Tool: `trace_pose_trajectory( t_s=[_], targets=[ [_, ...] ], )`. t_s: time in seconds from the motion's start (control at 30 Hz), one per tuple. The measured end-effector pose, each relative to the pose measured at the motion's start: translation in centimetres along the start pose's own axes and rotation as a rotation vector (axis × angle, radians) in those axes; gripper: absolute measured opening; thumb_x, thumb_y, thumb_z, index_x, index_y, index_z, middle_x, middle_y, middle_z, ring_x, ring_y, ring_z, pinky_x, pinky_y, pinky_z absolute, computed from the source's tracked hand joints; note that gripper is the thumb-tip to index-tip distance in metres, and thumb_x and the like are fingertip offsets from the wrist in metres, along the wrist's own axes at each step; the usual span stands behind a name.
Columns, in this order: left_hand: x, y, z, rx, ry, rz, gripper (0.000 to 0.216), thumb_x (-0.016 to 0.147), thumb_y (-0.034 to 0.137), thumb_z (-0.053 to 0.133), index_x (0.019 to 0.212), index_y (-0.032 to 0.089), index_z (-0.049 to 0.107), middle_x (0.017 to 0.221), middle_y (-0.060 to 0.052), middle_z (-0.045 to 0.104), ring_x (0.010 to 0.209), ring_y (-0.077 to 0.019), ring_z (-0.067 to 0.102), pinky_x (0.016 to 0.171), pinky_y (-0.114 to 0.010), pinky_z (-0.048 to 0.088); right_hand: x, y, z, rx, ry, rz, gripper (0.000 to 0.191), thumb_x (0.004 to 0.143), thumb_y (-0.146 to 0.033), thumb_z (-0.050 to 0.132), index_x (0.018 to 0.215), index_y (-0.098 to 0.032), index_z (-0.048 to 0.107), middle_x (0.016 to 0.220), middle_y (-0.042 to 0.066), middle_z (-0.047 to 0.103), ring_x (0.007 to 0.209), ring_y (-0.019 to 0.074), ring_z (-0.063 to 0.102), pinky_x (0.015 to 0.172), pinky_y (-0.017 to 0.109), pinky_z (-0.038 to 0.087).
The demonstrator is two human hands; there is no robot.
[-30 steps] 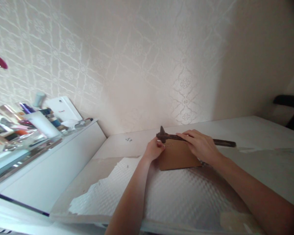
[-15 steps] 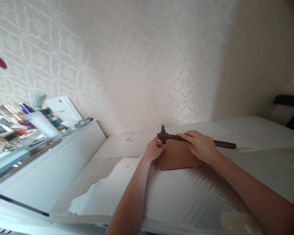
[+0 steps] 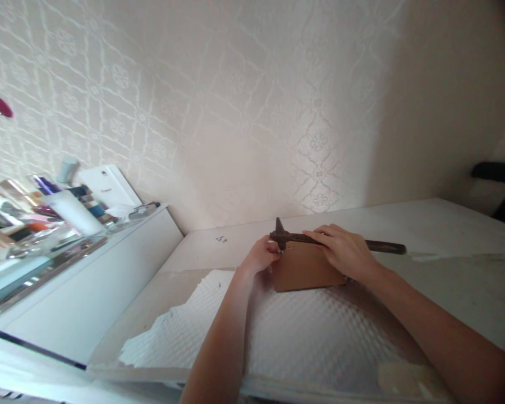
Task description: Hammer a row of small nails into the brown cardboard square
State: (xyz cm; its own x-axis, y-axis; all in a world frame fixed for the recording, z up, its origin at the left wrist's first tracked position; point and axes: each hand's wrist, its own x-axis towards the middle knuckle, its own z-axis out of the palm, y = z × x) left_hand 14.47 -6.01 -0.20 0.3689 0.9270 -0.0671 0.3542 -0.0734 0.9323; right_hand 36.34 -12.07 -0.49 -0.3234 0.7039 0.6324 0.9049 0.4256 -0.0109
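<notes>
My right hand (image 3: 347, 251) is wrapped around the dark wooden handle of a hammer (image 3: 385, 247). Its rusty head lies over the upper left corner of a brown board (image 3: 307, 268), with a pointed end up and the other end down by my left fingertips. My left hand (image 3: 263, 255) is closed in a pinch at that corner; whatever is between the fingertips is too small to make out. A few tiny marks or nail tips dot the board near its top edge. Under the board lies a white quilted sheet (image 3: 311, 331).
Several small metal bits (image 3: 221, 239) lie on the white tabletop (image 3: 193, 247) near the wall. At left, a white cabinet (image 3: 88, 292) carries bottles, tubes and a white box (image 3: 109, 188). A black chair part (image 3: 496, 174) stands at the far right.
The hammer head has dipped slightly toward the board. My left hand has shifted a little to the left, still pinched, and the board has hardly moved.
</notes>
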Motion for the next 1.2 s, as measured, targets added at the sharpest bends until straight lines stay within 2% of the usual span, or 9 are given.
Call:
trace_pose_trajectory(
  t_s=[0.17,0.33,0.43,0.63,0.77,0.87,0.97,1.1,1.2],
  targets=[
    [0.1,-0.1,0.0,-0.026,0.003,-0.015,0.049,0.059,-0.008,0.051,0.103,0.013,0.054,0.076,-0.002,0.065,0.066,-0.0121,0.059,0.062,-0.022,0.042,0.0,-0.1,-0.1,0.012,0.033,0.01,0.042,0.084,-0.005,0.047,0.12,-0.022,0.061,0.105,0.003,0.065,0.093,0.0185,0.057,0.065,0.027,0.047],
    [0.3,-0.5,-0.1,-0.014,0.006,-0.005,0.045,0.06,-0.008,0.053,0.1,0.013,0.055,0.075,-0.002,0.065,0.068,-0.0128,0.06,0.065,-0.023,0.043,-0.1,0.1,-0.2,-0.003,-0.02,0.01,0.044,0.083,-0.004,0.045,0.118,-0.023,0.062,0.103,0.004,0.065,0.091,0.0186,0.058,0.062,0.028,0.048],
    [0.2,-0.4,0.0,-0.024,0.031,-0.02,0.046,0.06,-0.009,0.052,0.1,0.014,0.055,0.078,-0.002,0.066,0.071,-0.0127,0.061,0.067,-0.023,0.044,-0.1,0.2,-0.1,0.006,0.013,0.022,0.043,0.084,-0.006,0.046,0.121,-0.023,0.061,0.104,0.005,0.065,0.092,0.0192,0.057,0.063,0.028,0.048],
    [-0.1,0.1,0.1,0.0,0.01,-0.011,0.042,0.061,-0.009,0.052,0.097,0.013,0.055,0.072,0.0,0.063,0.07,-0.0127,0.06,0.067,-0.024,0.044,0.0,0.3,0.0,-0.008,-0.034,-0.003,0.045,0.082,-0.004,0.047,0.119,-0.024,0.062,0.103,0.004,0.065,0.093,0.0187,0.057,0.063,0.025,0.047],
    [0.0,-0.1,0.1,-0.022,0.045,-0.024,0.044,0.061,-0.009,0.054,0.099,0.013,0.054,0.074,-0.001,0.063,0.07,-0.0125,0.06,0.069,-0.025,0.044,-0.1,0.3,-0.1,-0.003,0.013,0.016,0.043,0.084,-0.005,0.046,0.12,-0.022,0.061,0.104,0.005,0.065,0.093,0.019,0.057,0.065,0.027,0.047],
    [0.1,-0.2,0.1,-0.03,0.027,-0.01,0.043,0.061,-0.009,0.054,0.098,0.013,0.055,0.072,0.0,0.063,0.07,-0.0132,0.061,0.07,-0.026,0.045,0.0,0.4,-0.1,-0.002,0.006,0.007,0.043,0.084,-0.004,0.046,0.119,-0.023,0.061,0.104,0.004,0.065,0.093,0.0186,0.057,0.064,0.026,0.047],
    [0.2,-0.3,0.0,-0.034,0.016,0.007,0.043,0.06,-0.01,0.055,0.097,0.013,0.056,0.073,0.0,0.063,0.071,-0.013,0.061,0.07,-0.025,0.045,-0.1,0.6,0.0,-0.011,-0.024,-0.008,0.043,0.083,-0.005,0.046,0.119,-0.023,0.061,0.103,0.004,0.065,0.092,0.0185,0.057,0.063,0.027,0.046],
    [0.4,-0.6,0.0,-0.02,0.065,-0.022,0.044,0.06,-0.01,0.057,0.097,0.015,0.055,0.074,0.0,0.063,0.069,-0.0116,0.06,0.066,-0.023,0.045,-0.1,0.9,0.1,-0.017,0.017,0.008,0.041,0.085,-0.007,0.046,0.121,-0.022,0.06,0.107,0.004,0.064,0.094,0.0186,0.057,0.065,0.027,0.046],
    [0.3,-0.6,0.1,-0.028,0.05,-0.013,0.043,0.061,-0.009,0.056,0.097,0.015,0.055,0.073,0.0,0.063,0.07,-0.0115,0.061,0.065,-0.021,0.045,-0.1,0.7,0.0,-0.011,0.019,0.003,0.042,0.084,-0.006,0.046,0.121,-0.023,0.06,0.106,0.004,0.064,0.093,0.0182,0.057,0.065,0.026,0.046]
  ],
)
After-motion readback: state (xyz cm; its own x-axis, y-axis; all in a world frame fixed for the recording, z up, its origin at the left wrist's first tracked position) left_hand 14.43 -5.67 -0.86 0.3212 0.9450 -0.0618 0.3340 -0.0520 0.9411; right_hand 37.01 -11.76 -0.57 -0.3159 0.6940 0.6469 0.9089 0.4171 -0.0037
